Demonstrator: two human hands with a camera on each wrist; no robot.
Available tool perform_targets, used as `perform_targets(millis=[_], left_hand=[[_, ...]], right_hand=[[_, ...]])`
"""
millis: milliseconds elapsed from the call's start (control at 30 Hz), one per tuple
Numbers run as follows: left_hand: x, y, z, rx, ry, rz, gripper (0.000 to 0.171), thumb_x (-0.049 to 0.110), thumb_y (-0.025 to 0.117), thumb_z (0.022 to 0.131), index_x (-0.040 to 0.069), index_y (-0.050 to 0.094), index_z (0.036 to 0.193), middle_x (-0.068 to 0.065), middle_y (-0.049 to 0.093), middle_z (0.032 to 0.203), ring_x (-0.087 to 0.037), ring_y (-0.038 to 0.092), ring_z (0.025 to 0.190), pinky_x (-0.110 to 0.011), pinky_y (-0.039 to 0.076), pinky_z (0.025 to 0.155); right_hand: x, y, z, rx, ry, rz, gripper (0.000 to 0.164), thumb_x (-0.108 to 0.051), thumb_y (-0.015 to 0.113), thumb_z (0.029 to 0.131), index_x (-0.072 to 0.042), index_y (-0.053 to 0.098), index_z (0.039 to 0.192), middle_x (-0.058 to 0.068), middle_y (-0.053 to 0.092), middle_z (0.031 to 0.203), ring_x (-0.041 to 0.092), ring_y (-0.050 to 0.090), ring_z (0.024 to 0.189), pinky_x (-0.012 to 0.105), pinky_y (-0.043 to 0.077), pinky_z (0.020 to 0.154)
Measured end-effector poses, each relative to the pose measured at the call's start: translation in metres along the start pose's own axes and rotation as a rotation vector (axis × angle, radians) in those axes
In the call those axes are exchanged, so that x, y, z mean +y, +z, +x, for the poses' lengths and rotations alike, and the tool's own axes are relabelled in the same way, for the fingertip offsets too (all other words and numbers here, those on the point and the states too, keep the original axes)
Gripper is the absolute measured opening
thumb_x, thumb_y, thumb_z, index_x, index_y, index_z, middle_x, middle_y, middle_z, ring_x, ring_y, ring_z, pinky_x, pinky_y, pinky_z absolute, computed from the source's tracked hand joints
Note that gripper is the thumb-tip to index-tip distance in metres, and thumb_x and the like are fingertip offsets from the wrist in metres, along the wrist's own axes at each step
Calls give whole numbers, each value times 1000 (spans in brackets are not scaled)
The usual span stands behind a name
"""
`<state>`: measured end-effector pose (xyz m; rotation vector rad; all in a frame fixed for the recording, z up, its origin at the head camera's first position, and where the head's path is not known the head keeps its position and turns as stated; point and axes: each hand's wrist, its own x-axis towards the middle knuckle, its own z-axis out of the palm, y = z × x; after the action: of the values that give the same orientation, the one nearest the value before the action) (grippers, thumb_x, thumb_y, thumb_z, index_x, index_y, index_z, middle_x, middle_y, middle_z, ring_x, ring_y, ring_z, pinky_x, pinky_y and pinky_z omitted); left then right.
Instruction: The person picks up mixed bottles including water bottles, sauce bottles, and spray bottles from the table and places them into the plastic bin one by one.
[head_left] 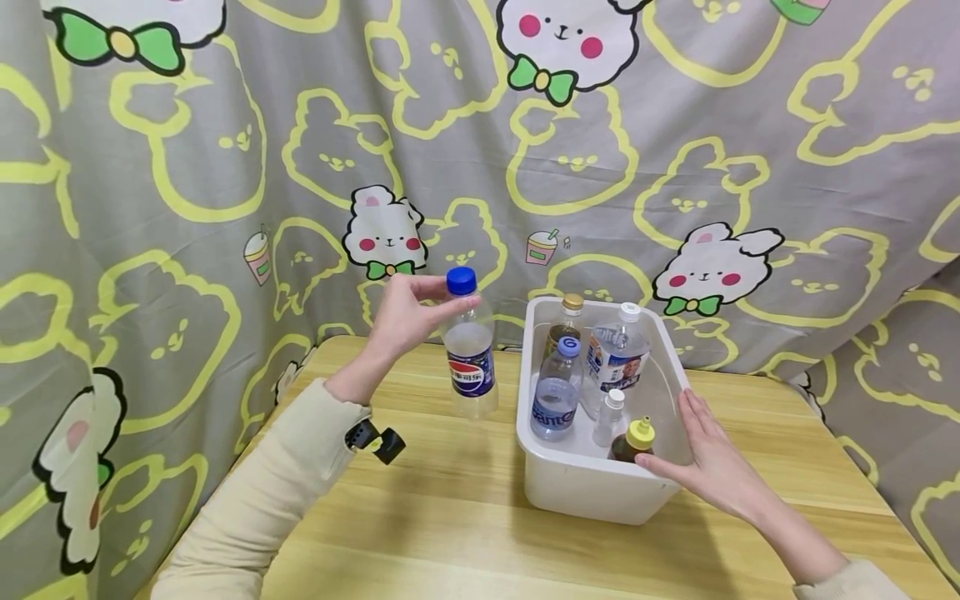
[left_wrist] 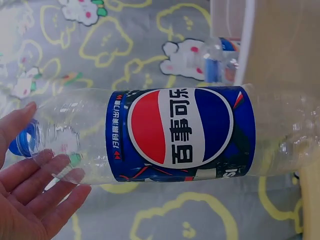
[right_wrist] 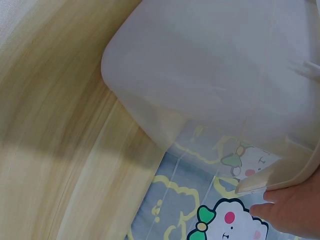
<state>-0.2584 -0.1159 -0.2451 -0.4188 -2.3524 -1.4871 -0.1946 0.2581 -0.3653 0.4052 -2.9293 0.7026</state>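
A clear plastic Pepsi bottle (head_left: 470, 371) with a blue cap and blue label stands upright left of the white bin (head_left: 585, 492). Thumb and fingers of my left hand (head_left: 408, 317) pinch its neck just under the cap; the left wrist view shows the label of the Pepsi bottle (left_wrist: 180, 135) facing the camera. Whether its base touches the table cannot be told. My right hand (head_left: 712, 458) rests at the bin's near right corner, thumb over the near rim and fingers extended along the right side. The right wrist view shows part of the hand (right_wrist: 295, 207) touching the rim.
Inside the bin are a large labelled bottle (head_left: 618, 354), a blue-capped bottle (head_left: 557, 400), a gold-capped bottle (head_left: 572, 306), a small white-capped bottle (head_left: 609, 421) and a yellow-nozzled bottle (head_left: 640, 433). A patterned curtain (head_left: 465, 167) hangs behind the wooden table (head_left: 420, 517).
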Motion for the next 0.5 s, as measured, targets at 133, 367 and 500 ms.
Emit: perform_targets(millis=[133,367,500], left_hand=[[12,-2,-3,0,38,-14,38,37,75,68,10,70,94,-1,68,87,-11,59,83,-34,44,74],[29,-4,-7,-8,140,-47,34,31,75,70,9,70,95,-1,68,88,-9,61,81,-32,48,64],[40,-6,-10,-5,193,-60,32,27,75,70,7,70,95,-1,68,88,-10,62,79,-31,50,62]], right_hand=[[1,-1,0,-2,2,-3,105,-53,61,75,9,3,137,26,-2,143,39,-3,130,62,12,96],[1,-1,0,0,-2,-2,104,-52,61,75,9,3,137,27,-1,143,39,-3,130,62,12,96],[1,-1,0,1,-4,-1,104,-52,61,76,9,3,137,26,-2,143,39,-3,130,62,12,97]])
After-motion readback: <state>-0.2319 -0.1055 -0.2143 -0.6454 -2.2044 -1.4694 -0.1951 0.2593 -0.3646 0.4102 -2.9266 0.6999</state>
